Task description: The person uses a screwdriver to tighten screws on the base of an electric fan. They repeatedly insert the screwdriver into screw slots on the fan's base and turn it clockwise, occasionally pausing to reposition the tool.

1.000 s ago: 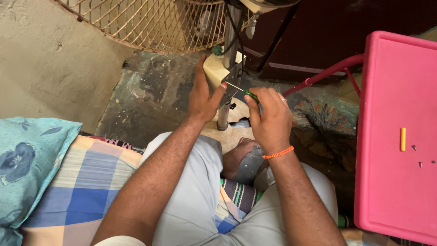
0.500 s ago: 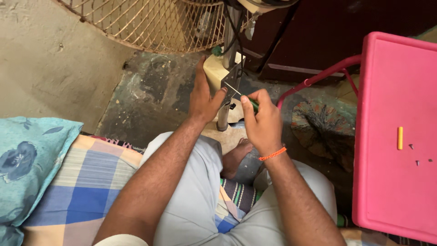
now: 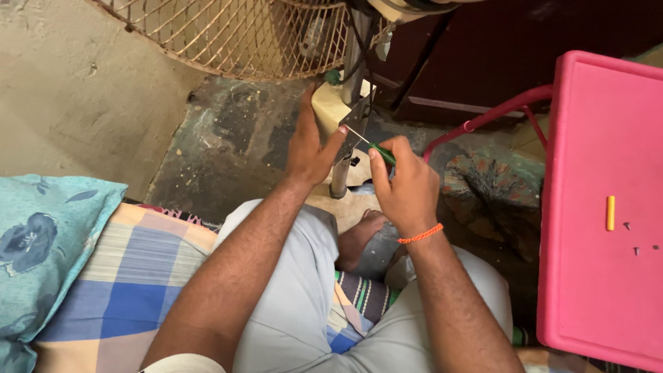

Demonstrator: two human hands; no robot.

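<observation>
A pink plastic stool (image 3: 587, 290) is being occupied at the right by 1 small yellow piece (image 3: 610, 213) and 3 tiny screws (image 3: 636, 238). A blue floral pillow (image 3: 41, 255) is being supported by a checked cloth (image 3: 131, 276) at the left.
</observation>
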